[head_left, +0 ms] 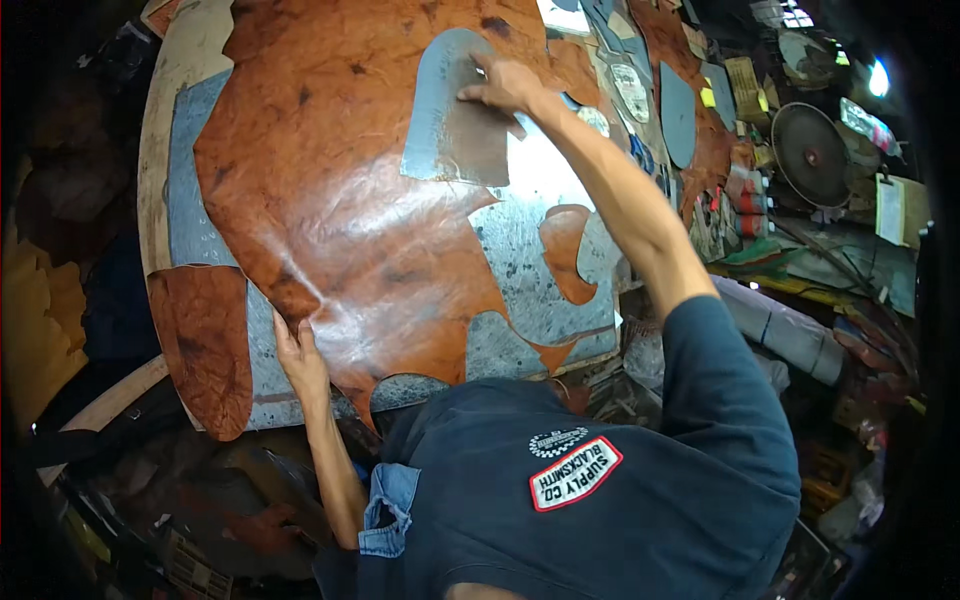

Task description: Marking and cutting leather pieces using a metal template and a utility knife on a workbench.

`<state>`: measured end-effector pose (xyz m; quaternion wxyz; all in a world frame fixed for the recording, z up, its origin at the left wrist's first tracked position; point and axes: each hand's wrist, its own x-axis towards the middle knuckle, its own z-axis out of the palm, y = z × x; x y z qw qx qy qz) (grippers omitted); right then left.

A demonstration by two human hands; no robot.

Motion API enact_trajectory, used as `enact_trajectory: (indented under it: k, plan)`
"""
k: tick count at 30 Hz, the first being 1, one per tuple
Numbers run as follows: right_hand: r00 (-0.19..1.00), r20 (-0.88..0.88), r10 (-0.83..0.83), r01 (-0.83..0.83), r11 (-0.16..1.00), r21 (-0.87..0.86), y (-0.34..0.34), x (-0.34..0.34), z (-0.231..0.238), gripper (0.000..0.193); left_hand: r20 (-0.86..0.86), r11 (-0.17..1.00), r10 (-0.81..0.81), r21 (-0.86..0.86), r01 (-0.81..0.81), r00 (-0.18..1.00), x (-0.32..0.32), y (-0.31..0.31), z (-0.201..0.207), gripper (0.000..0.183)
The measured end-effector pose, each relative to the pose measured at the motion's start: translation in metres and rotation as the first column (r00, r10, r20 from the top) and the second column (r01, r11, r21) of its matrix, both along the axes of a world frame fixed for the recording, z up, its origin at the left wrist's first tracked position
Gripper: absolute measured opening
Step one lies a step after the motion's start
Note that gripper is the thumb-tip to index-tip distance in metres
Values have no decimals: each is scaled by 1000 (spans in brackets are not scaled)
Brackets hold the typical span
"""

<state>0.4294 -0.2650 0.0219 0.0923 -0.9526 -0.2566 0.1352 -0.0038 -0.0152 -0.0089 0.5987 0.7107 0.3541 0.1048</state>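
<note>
A large brown leather hide (330,140) with dark spots and a glossy patch lies over the work table. At its near left edge, my left hand (302,365) grips the leather between thumb and fingers, and creases run away from there. Farther off, my right hand (505,88) rests on a flat grey template (440,130), rounded at the far end and straight at the near end. The thumb and fingers of that hand are apart, pressing the template onto the hide. A small bright spot shows by its fingertips, too small to name.
A mottled grey board (540,290) shows under the hide, with a curved leather offcut (568,255) on it. Another brown leather piece (205,350) hangs over the near left edge. At right are grey templates (678,115), a round dark disc (812,155) and a pale roll (785,325).
</note>
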Motion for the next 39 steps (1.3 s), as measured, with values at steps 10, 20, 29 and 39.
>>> enact_trajectory:
  k: [10,20,29,39]
  plan:
    - [910,-138,391,-413,881,-229,22,93,-37,101,53,999,-10,-44,13,999,11,7,13,61]
    - [994,37,106,-105,994,-34,-50,-46,-16,72,-22,997,21,-77,-23,1000,8,7,15,61]
    - [729,-658,-188,624,579,525,-128,-141,84,21,-186,964,-149,-248,101,971,-73,-12,20,74]
    - [388,-921,-17,890,266,370,3,-350,16,26,-228,967,-227,-166,192,947,-80,-16,20,78]
